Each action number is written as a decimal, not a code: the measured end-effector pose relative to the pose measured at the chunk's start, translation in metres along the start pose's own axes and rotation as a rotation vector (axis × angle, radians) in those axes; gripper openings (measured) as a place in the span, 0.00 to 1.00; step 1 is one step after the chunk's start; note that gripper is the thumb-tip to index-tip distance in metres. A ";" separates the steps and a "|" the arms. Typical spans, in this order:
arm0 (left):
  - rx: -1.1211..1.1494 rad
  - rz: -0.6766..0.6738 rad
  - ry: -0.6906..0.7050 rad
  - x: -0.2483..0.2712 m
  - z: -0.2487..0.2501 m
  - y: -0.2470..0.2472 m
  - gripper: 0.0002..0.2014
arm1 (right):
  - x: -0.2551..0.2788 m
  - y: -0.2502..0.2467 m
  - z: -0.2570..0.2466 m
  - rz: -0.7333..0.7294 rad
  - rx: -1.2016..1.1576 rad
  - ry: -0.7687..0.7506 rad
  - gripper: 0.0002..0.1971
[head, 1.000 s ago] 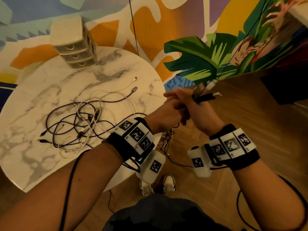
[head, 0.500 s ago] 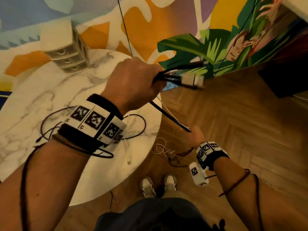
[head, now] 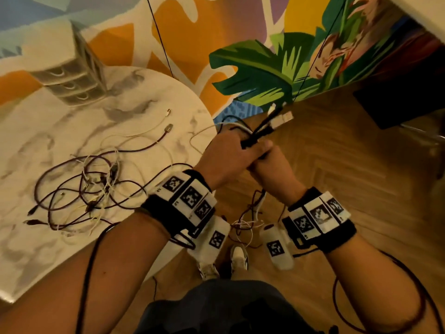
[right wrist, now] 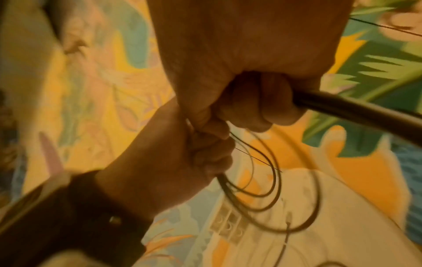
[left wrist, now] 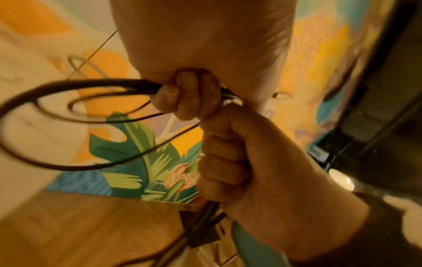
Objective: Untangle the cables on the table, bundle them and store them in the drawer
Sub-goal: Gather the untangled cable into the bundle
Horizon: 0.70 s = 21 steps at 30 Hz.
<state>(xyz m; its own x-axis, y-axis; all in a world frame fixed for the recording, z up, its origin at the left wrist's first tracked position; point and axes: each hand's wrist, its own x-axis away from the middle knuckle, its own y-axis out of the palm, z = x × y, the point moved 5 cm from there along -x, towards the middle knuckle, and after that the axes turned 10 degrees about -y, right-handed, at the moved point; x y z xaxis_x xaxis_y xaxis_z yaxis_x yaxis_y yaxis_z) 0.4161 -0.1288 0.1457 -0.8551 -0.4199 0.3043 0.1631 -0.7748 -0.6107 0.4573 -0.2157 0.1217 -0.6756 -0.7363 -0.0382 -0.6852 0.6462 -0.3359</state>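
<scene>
Both hands clamp the bundle (head: 261,131) at frame centre: left hand (head: 231,157) fisted over right hand (head: 269,169), black and white plugs poking up-right. Loose cables (head: 91,186) sprawl tangled on the worktop (head: 36,249), left; drawers (head: 69,78) upper left.

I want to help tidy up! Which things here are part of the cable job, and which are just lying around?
Part of the job:
- held cables, gripped by the left hand and right hand
- tangled cables on the table
- drawers

Just around:
- mural
- floor
- shoes
- wristbands
</scene>
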 end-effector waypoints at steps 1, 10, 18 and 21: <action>0.020 0.023 0.030 -0.003 0.008 0.000 0.13 | 0.000 -0.003 -0.009 0.005 -0.048 -0.030 0.16; -0.125 0.331 0.380 0.003 0.050 -0.041 0.14 | 0.042 0.024 0.159 -0.014 0.039 0.509 0.19; -0.264 0.467 0.465 0.021 0.053 -0.073 0.15 | 0.049 0.003 0.212 -0.009 0.178 0.760 0.12; -0.269 0.509 0.457 0.023 0.059 -0.088 0.16 | 0.041 -0.002 0.223 0.033 0.131 0.855 0.18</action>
<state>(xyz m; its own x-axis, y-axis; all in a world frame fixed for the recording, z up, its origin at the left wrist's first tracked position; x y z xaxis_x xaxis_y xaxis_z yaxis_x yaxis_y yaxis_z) 0.4116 -0.0984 0.2496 -0.8350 -0.4127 -0.3640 0.5186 -0.3688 -0.7714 0.4922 -0.2921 -0.0892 -0.7035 -0.2792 0.6535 -0.6601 0.5974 -0.4554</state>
